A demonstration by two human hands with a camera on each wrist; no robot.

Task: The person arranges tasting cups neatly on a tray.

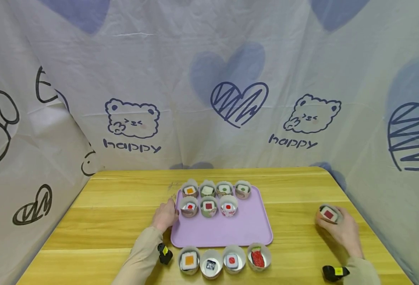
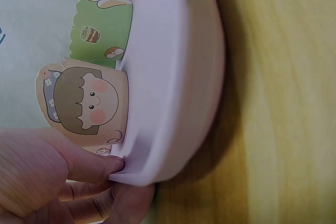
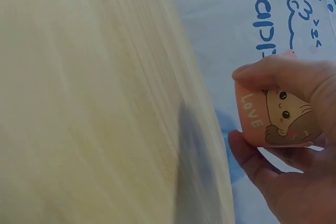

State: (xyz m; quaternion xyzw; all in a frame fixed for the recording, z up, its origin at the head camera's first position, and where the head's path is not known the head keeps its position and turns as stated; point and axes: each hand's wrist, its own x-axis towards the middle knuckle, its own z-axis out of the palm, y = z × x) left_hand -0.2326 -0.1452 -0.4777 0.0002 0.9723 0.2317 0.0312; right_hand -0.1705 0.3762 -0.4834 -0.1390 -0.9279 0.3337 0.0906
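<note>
A pink tray [image 1: 223, 231] lies on the table, holding several paper cups in two rows, each with a small block-like piece inside. At its left rim, my left hand [image 1: 165, 215] pinches the edge between thumb and fingers, plain in the left wrist view beside a cup with a cartoon face [image 2: 86, 100]. Off to the right of the tray, my right hand [image 1: 344, 229] grips a paper cup [image 3: 254, 114] printed with "LOVE" and a cartoon face. A white piece with a dark red square [image 1: 328, 213] shows inside that cup.
Several more cups stand in front of the tray, among them one with an orange-topped piece [image 1: 189, 260] and one with a red piece [image 1: 258, 257]. The wooden table [image 1: 124, 194] ends at a printed white curtain [image 1: 188, 130] behind and at the sides.
</note>
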